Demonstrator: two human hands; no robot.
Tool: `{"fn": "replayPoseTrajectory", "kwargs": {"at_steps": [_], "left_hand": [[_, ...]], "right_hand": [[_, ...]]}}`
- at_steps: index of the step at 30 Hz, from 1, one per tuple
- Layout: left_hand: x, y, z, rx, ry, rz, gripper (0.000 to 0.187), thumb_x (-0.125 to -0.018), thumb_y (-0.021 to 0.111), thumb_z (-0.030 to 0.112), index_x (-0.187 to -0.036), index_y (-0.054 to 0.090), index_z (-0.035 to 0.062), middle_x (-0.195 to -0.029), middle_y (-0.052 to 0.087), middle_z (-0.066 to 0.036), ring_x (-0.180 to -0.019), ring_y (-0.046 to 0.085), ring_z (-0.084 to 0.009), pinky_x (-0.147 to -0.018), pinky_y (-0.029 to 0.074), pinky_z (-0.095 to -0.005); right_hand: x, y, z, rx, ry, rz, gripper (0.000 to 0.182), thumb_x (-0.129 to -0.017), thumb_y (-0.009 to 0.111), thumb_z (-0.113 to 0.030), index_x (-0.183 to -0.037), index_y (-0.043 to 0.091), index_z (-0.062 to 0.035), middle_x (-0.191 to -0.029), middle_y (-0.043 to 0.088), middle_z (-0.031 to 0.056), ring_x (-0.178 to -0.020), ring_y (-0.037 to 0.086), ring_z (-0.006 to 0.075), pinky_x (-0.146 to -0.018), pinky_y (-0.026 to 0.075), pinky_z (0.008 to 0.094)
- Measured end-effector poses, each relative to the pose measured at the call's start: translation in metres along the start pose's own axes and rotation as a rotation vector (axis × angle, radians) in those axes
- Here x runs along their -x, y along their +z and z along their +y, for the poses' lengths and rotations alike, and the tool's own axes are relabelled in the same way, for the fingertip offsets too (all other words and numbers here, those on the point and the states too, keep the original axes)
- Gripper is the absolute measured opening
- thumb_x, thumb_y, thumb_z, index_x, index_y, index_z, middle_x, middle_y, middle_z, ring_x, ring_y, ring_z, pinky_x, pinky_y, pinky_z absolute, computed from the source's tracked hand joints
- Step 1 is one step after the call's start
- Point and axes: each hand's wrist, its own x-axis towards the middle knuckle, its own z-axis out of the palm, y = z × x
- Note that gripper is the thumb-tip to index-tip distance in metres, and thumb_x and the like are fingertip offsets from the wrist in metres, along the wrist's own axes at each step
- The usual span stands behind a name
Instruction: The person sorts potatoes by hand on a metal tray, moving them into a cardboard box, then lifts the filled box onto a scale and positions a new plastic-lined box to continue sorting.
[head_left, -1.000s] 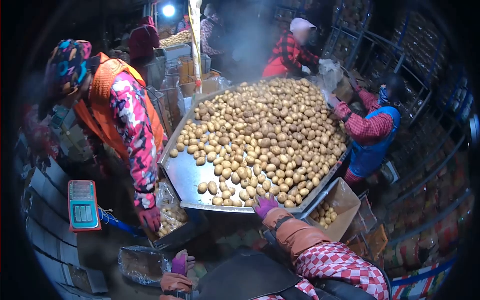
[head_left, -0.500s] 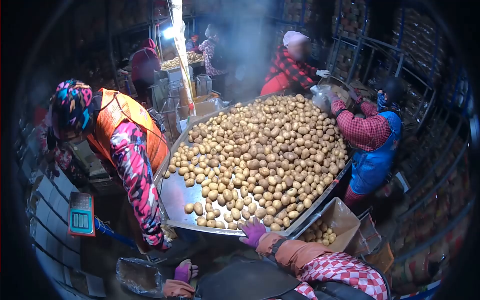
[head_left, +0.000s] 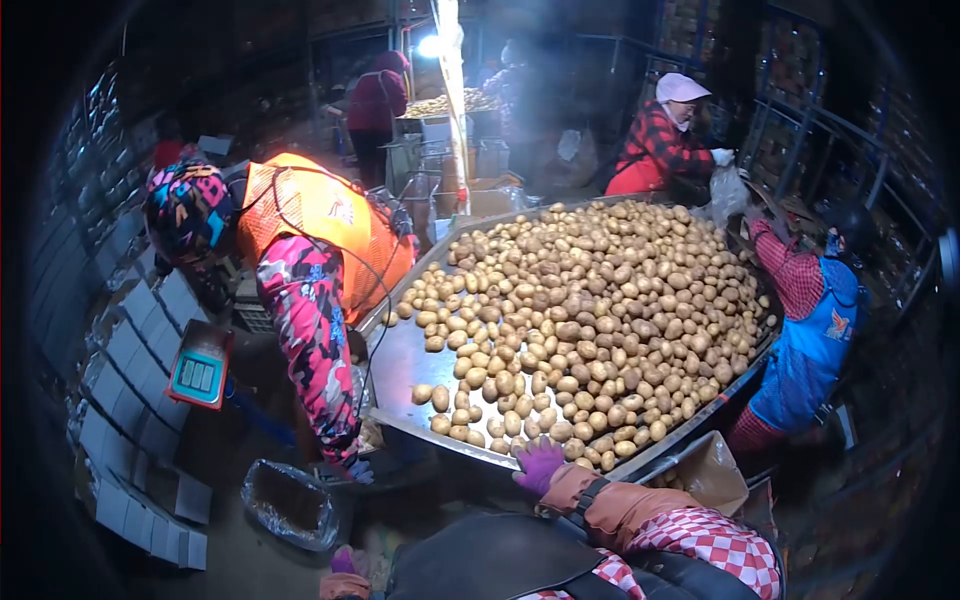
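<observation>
My right hand [head_left: 540, 466], in a purple glove, rests on the near rim of a metal sorting table [head_left: 395, 385], fingers stretched out and holding nothing. Right beyond its fingertips lie potatoes [head_left: 600, 330], heaped over most of the table top. My left hand [head_left: 350, 562], also gloved in purple, hangs low at the bottom of the view, its fingers loosely apart and nothing seen in them. Nearest to it on the floor stands a plastic-lined box [head_left: 290, 505]. Under the table's near right edge is a cardboard box [head_left: 715, 475] with a liner.
A person in an orange vest [head_left: 320, 210] bends down left of the table. Beside them is a scale [head_left: 200, 365] near a row of white cartons [head_left: 140, 370]. Across the table, a person in a red checked jacket [head_left: 650, 150] and one in a blue apron [head_left: 810, 330] handle a plastic bag [head_left: 728, 190].
The view has swung left, so the table and people sit farther right. My right hand stays on the rim; my left hand is lower in view. The person in orange still bends down.
</observation>
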Motion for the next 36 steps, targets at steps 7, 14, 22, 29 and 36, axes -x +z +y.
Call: {"fn": "replayPoseTrajectory", "kwargs": {"at_steps": [7, 14, 22, 29, 36], "left_hand": [[0.02, -0.061, -0.046, 0.075, -0.092, 0.163, 0.042, -0.094, 0.048, 0.039, -0.131, 0.045, 0.0193, -0.119, 0.058, -0.019, -0.096, 0.061, -0.0366, -0.086, 0.049, -0.0503], [0.019, -0.101, -0.071, 0.081, -0.133, 0.203, 0.041, -0.094, 0.049, 0.038, -0.13, 0.046, 0.0183, -0.116, 0.059, -0.019, -0.095, 0.062, -0.036, -0.084, 0.049, -0.0494], [0.024, -0.199, -0.111, -0.333, -0.014, 0.204, 0.041, -0.093, 0.051, 0.037, -0.129, 0.047, 0.0172, -0.113, 0.06, -0.019, -0.093, 0.063, -0.0352, -0.083, 0.05, -0.0484], [-0.037, -0.198, -0.07, -0.53, -0.099, 0.214, 0.04, -0.093, 0.052, 0.035, -0.128, 0.049, 0.0163, -0.111, 0.061, -0.018, -0.092, 0.063, -0.0345, -0.081, 0.051, -0.0475], [-0.095, -0.201, -0.058, -0.908, -0.115, 0.13, 0.04, -0.092, 0.053, 0.034, -0.127, 0.05, 0.0153, -0.108, 0.062, -0.018, -0.091, 0.064, -0.0339, -0.08, 0.051, -0.0466]], "right_hand": [[-0.008, 0.011, -0.014, -0.036, 0.08, 0.12, 0.069, -0.077, 0.063, -0.048, -0.136, 0.045, -0.0162, -0.136, 0.044, 0.0153, -0.131, 0.031, 0.0409, -0.104, 0.025, 0.0598], [-0.025, 0.001, -0.055, -0.089, 0.109, 0.072, 0.074, -0.08, 0.063, -0.045, -0.142, 0.037, -0.014, -0.146, 0.031, 0.019, -0.138, 0.021, 0.0434, -0.11, 0.017, 0.0606], [-0.042, 0.031, -0.068, 0.125, 0.162, -0.001, 0.085, -0.079, 0.061, -0.047, -0.146, 0.03, -0.0037, -0.149, 0.029, 0.0266, -0.139, 0.024, 0.0454, -0.113, 0.023, 0.0521], [-0.059, 0.039, -0.086, 0.222, 0.46, -0.108, 0.091, -0.078, 0.066, -0.052, -0.151, 0.024, -0.0168, -0.157, 0.019, 0.0141, -0.143, 0.024, 0.0349, -0.11, 0.028, 0.0516], [-0.068, 0.065, -0.073, 0.203, 0.454, 0.095, 0.08, -0.075, 0.071, -0.049, -0.14, 0.042, -0.012, -0.149, 0.035, 0.0183, -0.137, 0.035, 0.0353, -0.108, 0.032, 0.0499]]}}
